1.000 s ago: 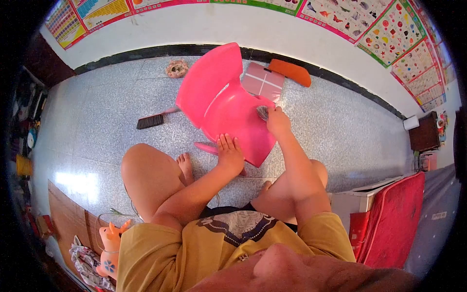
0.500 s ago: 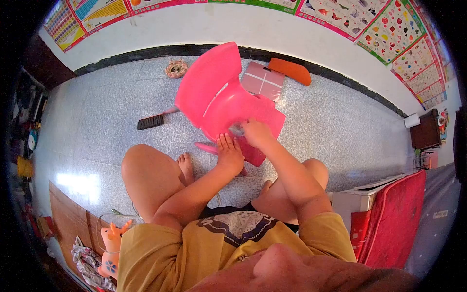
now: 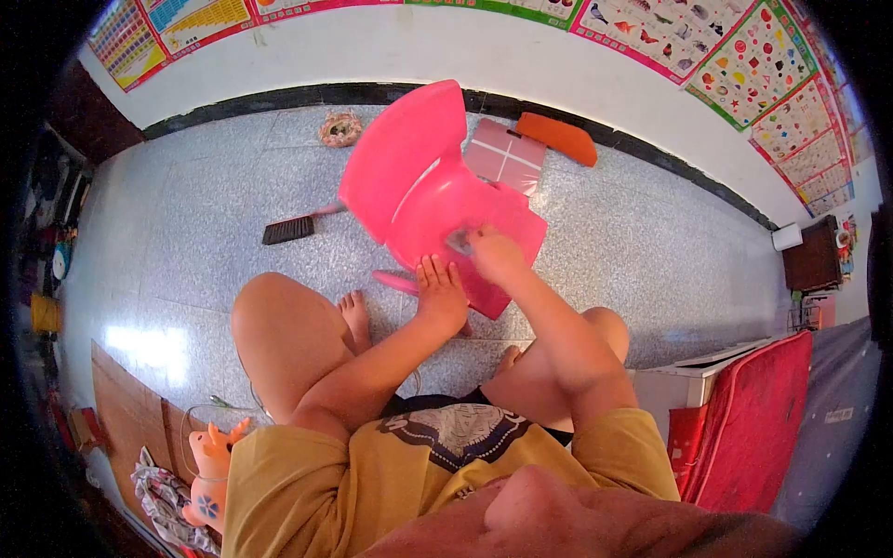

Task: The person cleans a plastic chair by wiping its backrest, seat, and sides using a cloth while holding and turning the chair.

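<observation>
A pink plastic chair (image 3: 405,153) lies tipped over on the floor in front of me. My left hand (image 3: 441,296) presses on its near edge with the fingers stretched out flat. In my right hand (image 3: 493,253) the fingers are closed on a small grey wad (image 3: 459,242), which touches the pink surface. Blur and my fingers hide exactly what the wad is. The two hands are a short way apart on the chair.
A black-bristled brush (image 3: 288,230) lies left of the chair. Behind it are a pink bathroom-scale-like square (image 3: 505,156), an orange curved piece (image 3: 558,138) and a patterned ring-shaped item (image 3: 340,130). An orange toy animal (image 3: 212,465) and a red-covered box (image 3: 744,418) flank me.
My right hand and the grey wad have shifted very slightly on the chair. My left hand stays in place; the whole view has moved a little.
</observation>
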### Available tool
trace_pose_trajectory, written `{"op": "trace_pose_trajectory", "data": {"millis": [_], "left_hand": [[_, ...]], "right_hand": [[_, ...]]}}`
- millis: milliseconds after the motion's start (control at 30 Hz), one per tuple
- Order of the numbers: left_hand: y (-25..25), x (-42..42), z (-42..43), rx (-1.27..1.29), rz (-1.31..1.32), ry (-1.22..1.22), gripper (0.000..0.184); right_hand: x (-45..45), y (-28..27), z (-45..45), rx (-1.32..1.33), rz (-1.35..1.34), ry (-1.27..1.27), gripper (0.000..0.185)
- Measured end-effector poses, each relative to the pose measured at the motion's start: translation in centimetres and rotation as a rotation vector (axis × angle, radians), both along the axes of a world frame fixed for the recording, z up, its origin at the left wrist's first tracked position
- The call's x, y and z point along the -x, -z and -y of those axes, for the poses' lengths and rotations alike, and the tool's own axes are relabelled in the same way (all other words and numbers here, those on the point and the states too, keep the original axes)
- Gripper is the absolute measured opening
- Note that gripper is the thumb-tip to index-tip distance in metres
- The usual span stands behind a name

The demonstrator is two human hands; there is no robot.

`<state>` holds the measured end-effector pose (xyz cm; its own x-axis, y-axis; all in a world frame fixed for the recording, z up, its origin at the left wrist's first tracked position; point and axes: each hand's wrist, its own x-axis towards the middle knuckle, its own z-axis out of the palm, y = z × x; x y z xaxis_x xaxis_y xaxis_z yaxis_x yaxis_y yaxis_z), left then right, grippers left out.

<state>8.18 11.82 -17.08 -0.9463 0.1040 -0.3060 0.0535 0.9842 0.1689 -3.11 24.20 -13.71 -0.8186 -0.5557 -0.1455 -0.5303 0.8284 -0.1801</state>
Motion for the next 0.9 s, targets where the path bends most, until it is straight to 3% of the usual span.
{"op": "trace_pose_trajectory", "data": {"millis": [167, 267, 433, 533, 700, 900], "left_hand": [[0.6, 0.1, -0.1, 0.021, -0.004, 0.010, 0.083], [0.2, 0.0, 0.0, -0.001, -0.017, 0.007, 0.082], [1.0, 0.1, 0.0, -0.004, -0.048, -0.006, 0.081], [0.4, 0.0, 0.0, -0.004, -0.025, -0.005, 0.081], [0.6, 0.0, 0.0, -0.037, -0.037, -0.018, 0.081], [0.8, 0.1, -0.1, 0.023, -0.011, 0.004, 0.082]], "right_hand": [[-1.4, -0.2, 1.4, 0.074, 0.091, -0.086, 0.030], [0.4, -0.9, 0.4, -0.034, 0.027, 0.034, 0.029], [4.4, -0.4, -3.6, 0.031, -0.262, 0.293, 0.028], [5.0, 0.4, -4.3, 0.032, -0.123, 0.415, 0.027], [2.1, 1.3, -1.6, -0.021, -0.025, 0.057, 0.029], [0.0, 1.2, 0.7, 0.190, 0.096, -0.212, 0.033]]}}
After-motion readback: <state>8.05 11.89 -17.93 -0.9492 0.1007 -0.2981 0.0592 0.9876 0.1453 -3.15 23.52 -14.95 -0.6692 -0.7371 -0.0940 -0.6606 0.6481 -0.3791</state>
